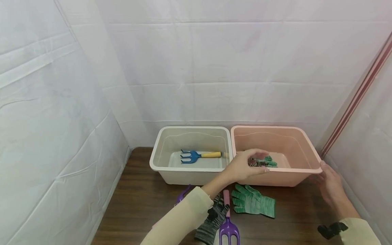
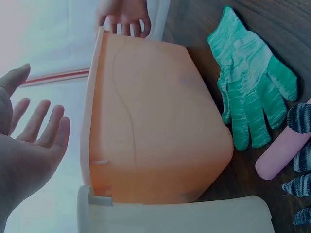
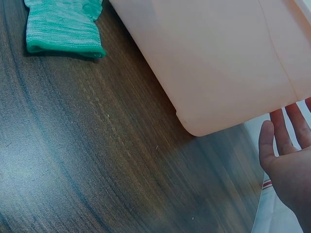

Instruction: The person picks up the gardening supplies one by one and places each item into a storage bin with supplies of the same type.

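My left hand (image 1: 245, 166) hovers over the front rim of a pink plastic tub (image 1: 275, 128) near its left end; the left wrist view shows its fingers spread, holding nothing. At the tub's right end, my right hand (image 1: 329, 183) touches the outside just below the rim, with fairly straight fingers. Inside the tub lie a green glove (image 1: 271, 161) and something brown-patterned (image 1: 253, 162), partly hidden by the left hand. Another green glove (image 1: 257, 202) lies flat on the table before the tub.
A white tub (image 1: 190, 174) stands against the pink one, holding a blue hand rake (image 1: 193, 156) with a yellow handle. A dark striped glove (image 1: 209, 224), a purple fork (image 1: 229, 231) with a pink handle and another purple tool (image 1: 182, 194) lie in front. White sheeting (image 1: 226, 68) encloses the table.
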### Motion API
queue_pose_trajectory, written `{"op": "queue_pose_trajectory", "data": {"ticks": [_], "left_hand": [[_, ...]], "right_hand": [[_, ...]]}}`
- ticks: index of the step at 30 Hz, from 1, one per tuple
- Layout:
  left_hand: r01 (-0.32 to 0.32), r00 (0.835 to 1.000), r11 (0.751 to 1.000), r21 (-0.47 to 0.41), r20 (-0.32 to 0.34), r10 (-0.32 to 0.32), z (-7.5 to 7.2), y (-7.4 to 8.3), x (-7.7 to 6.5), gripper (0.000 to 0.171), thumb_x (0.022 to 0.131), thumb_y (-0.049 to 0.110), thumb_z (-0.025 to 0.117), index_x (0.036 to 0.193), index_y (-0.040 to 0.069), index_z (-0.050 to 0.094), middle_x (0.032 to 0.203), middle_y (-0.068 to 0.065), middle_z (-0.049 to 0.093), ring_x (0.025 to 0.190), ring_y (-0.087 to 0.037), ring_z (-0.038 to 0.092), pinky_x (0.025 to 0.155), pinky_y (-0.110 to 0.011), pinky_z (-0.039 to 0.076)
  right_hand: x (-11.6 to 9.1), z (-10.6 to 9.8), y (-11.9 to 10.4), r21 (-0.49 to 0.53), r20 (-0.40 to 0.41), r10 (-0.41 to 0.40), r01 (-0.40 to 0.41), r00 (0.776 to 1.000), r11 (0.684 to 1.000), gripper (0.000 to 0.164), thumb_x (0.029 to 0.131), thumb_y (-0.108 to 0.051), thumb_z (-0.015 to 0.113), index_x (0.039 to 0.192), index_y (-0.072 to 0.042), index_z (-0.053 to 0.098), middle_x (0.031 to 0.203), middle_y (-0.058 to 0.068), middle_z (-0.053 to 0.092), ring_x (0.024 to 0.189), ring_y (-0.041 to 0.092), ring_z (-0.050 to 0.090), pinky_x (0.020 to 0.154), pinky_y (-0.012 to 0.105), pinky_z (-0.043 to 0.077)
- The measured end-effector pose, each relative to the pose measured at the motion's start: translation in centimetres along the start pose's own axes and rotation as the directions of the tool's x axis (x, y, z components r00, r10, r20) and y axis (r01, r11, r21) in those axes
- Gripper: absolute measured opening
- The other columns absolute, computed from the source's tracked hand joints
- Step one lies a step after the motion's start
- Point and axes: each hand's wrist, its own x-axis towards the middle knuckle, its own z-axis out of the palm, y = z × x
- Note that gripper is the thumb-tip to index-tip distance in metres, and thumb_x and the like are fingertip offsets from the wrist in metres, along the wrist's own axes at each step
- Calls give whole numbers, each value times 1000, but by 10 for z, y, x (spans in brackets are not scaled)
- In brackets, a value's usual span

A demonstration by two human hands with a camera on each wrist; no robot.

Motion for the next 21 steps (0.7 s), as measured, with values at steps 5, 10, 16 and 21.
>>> {"op": "queue_pose_trajectory", "data": {"ticks": [5, 10, 16, 21], "left_hand": [[-36, 999, 999, 30, 34, 35, 1, 0, -9, 54, 98, 36, 79, 148, 23, 62, 141, 7, 67, 128, 1, 58, 106, -25, 50], [-39, 997, 999, 5, 65, 39, 3, 0, -17, 54, 98, 34, 79, 148, 23, 61, 145, 10, 64, 132, 0, 57, 108, -27, 49], [-39, 994, 999, -28, 104, 42, 9, 0, -25, 52, 100, 32, 78, 148, 21, 61, 144, 10, 63, 131, -3, 59, 108, -27, 49], [-17, 990, 999, -27, 140, 21, 15, -5, -31, 53, 99, 30, 79, 148, 21, 61, 144, 11, 63, 130, -2, 59, 108, -28, 50]], "right_hand": [[0, 4, -1, 27, 8, -18, 18, 1000, 999, 67, 109, -53, 54, 165, -18, 40, 166, -5, 40, 130, 7, 53, 86, 21, 51], [1, 4, -3, 99, 60, -79, 72, 995, 992, 62, 110, -45, 55, 162, -14, 43, 147, -10, 57, 117, 2, 63, 82, 20, 56], [1, 3, -1, 95, 42, -80, 76, 996, 993, 57, 110, -47, 55, 157, -16, 49, 143, -12, 59, 113, 1, 63, 82, 20, 56], [-1, 2, 2, 70, 33, -88, 85, 996, 994, 51, 110, -47, 55, 153, -17, 54, 148, -10, 55, 118, 4, 59, 84, 21, 53]]}}
